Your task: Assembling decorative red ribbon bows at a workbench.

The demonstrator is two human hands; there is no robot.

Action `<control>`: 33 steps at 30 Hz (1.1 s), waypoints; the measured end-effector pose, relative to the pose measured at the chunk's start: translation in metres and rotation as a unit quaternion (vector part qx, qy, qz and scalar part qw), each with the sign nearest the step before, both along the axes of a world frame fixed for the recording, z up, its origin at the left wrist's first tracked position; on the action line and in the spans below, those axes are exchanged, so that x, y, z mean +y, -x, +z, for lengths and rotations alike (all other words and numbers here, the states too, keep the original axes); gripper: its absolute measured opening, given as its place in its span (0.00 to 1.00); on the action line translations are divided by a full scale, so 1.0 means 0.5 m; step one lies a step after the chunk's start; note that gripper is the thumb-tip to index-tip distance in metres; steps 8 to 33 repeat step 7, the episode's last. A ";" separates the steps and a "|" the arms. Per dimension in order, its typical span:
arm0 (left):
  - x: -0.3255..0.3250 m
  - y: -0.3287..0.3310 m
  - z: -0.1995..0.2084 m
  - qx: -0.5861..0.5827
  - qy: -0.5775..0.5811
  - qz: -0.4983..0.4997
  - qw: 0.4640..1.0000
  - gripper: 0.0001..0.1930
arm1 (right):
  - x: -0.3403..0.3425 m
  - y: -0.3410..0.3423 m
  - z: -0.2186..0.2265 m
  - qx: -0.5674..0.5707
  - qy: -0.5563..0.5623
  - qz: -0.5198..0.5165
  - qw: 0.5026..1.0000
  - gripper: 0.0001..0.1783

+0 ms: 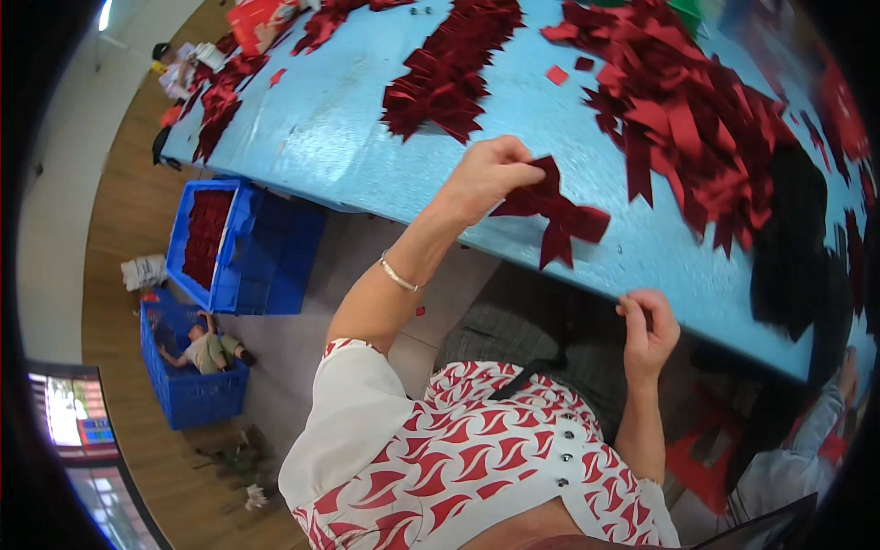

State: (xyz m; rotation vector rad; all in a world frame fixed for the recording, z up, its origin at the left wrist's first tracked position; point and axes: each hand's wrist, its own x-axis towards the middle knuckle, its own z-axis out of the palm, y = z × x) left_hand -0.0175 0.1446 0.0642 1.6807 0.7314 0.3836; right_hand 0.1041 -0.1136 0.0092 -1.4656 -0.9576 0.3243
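My left hand (pixel 490 176) is closed, thumb and fingers pinching one end of a dark red fabric bow (pixel 559 215). The bow hangs over the front edge of the light blue table (pixel 330 128), its tails spread to the right. My right hand (pixel 649 330) is raised just off the table's edge, apart from the bow. Its fingers are curled into a pinch, and whether anything small is between them I cannot make out. Beyond my hands lie a row of dark red bows (pixel 449 73) and a large heap of red bows (pixel 687 119).
Black cloth (pixel 797 238) lies at the table's right side. Small red scraps (pixel 556 75) are scattered on top. On the left, blue crates (pixel 261 252) stand on the floor, one filled with red pieces; a person (pixel 211 348) is in another crate. A co-worker's sleeve (pixel 816 431) shows at lower right.
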 end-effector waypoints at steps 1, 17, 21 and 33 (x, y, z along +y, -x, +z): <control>0.017 0.022 0.007 -0.069 0.026 0.048 0.996 0.07 | -0.001 0.000 0.001 -0.003 -0.005 0.010 1.000 0.02; 0.140 0.106 0.046 -0.246 0.114 0.214 0.938 0.06 | 0.006 -0.005 -0.005 0.042 0.002 0.010 0.999 0.01; 0.140 0.106 0.046 -0.246 0.114 0.214 0.938 0.06 | 0.006 -0.005 -0.005 0.042 0.002 0.010 0.999 0.01; 0.140 0.106 0.046 -0.246 0.114 0.214 0.938 0.06 | 0.006 -0.005 -0.005 0.042 0.002 0.010 0.999 0.01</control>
